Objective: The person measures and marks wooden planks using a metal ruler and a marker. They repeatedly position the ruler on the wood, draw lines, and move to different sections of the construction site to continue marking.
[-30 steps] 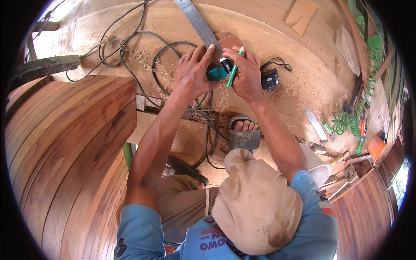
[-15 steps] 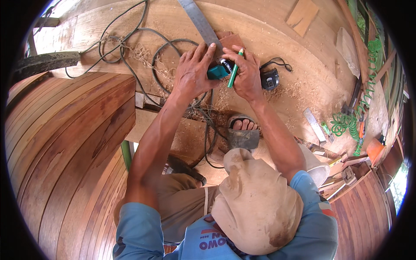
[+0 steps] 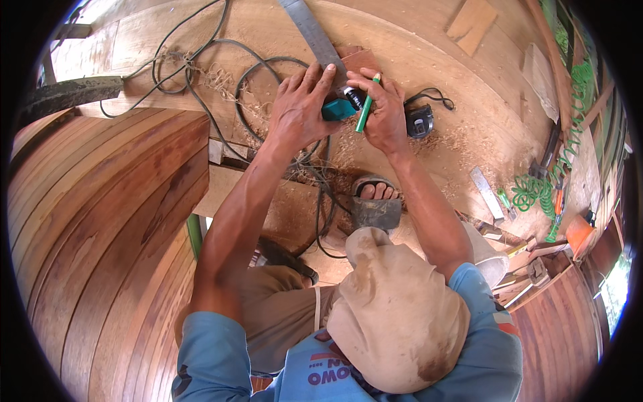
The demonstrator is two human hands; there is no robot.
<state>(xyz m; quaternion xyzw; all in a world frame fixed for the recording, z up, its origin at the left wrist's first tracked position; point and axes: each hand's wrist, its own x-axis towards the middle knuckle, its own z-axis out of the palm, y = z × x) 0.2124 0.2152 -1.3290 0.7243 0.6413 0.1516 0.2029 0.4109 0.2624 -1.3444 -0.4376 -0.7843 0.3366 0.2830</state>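
Observation:
My left hand [image 3: 301, 110] is closed around the teal head [image 3: 339, 110] of a square, thumb and fingertips along its steel blade [image 3: 312, 33]. The blade slants away toward the far edge of view. A green pencil [image 3: 365, 112] is tucked between the fingers of my right hand [image 3: 385, 117]. The right fingertips reach the near end of the blade, beside a small black part with white marks [image 3: 353, 98] that I cannot make out. Under the blade's near end lies a reddish-brown wood piece [image 3: 362, 61].
A black tape measure [image 3: 419, 121] with a strap lies right of my right hand. Dark cable [image 3: 248, 87] loops over the planks at left. Farther right are a metal strip [image 3: 487, 192], a coiled green hose [image 3: 529, 191] and an orange cone-shaped thing [image 3: 580, 234]. Shavings litter the wood.
The pencil has tilted slightly and shifted a little to the right with my right hand. The square has moved very slightly; my left hand keeps its hold.

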